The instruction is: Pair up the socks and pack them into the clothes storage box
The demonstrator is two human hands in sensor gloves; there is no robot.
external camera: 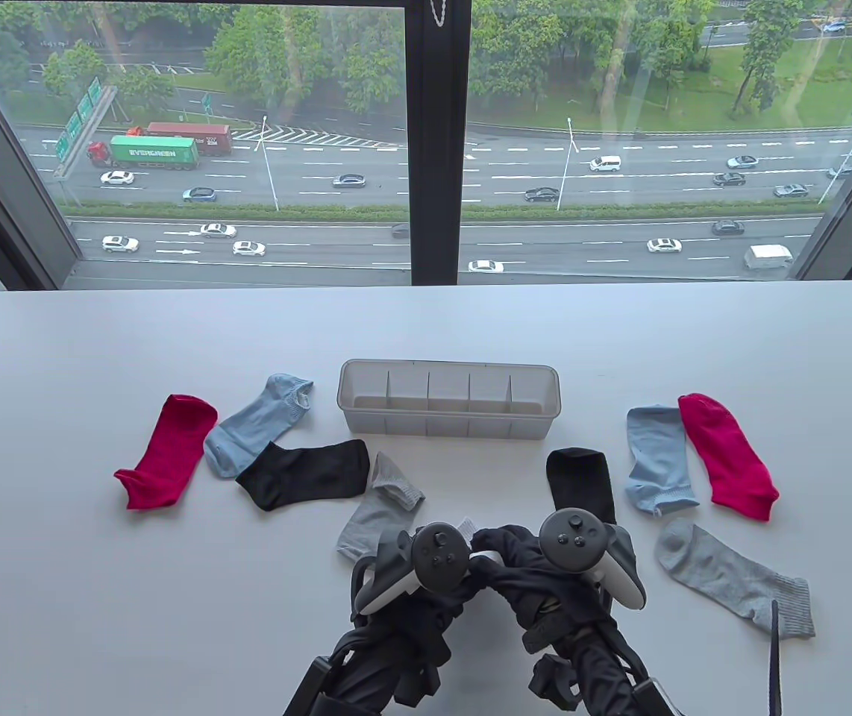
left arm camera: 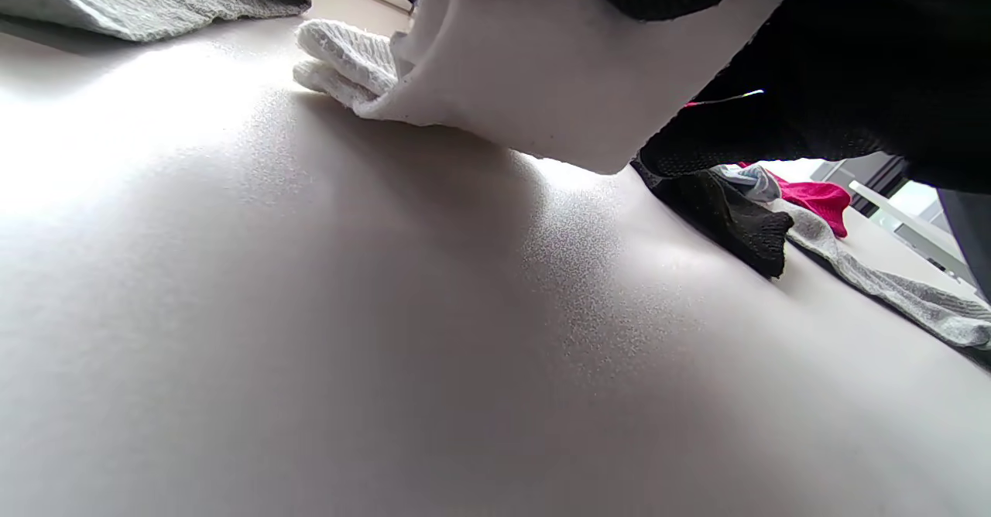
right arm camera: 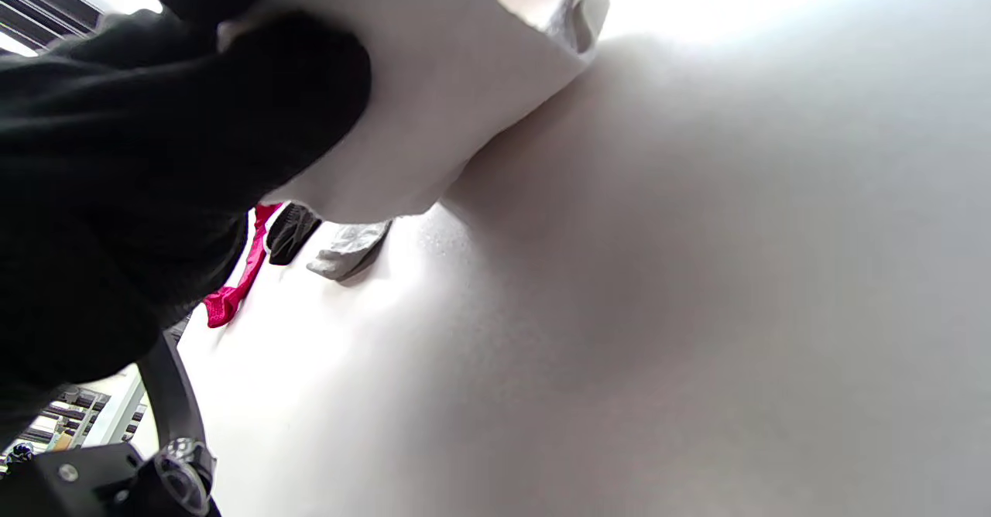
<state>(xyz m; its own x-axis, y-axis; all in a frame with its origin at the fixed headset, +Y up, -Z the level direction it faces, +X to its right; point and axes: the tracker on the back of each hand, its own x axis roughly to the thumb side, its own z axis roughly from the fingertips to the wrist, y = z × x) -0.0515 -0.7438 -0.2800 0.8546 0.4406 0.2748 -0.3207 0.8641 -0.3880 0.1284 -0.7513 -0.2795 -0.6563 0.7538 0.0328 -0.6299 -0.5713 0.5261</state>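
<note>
Here both hands meet at the near table edge: left hand and right hand each pinch white sock fabric, seemingly laying a pair together. Storage box waits just beyond, its compartments unfilled; red, blue, black and grey socks lie loose either side.

we see the storage box at the surface centre, red, blue and black socks at nine o'clock, their mates at three, and both hands close together at six.
</note>
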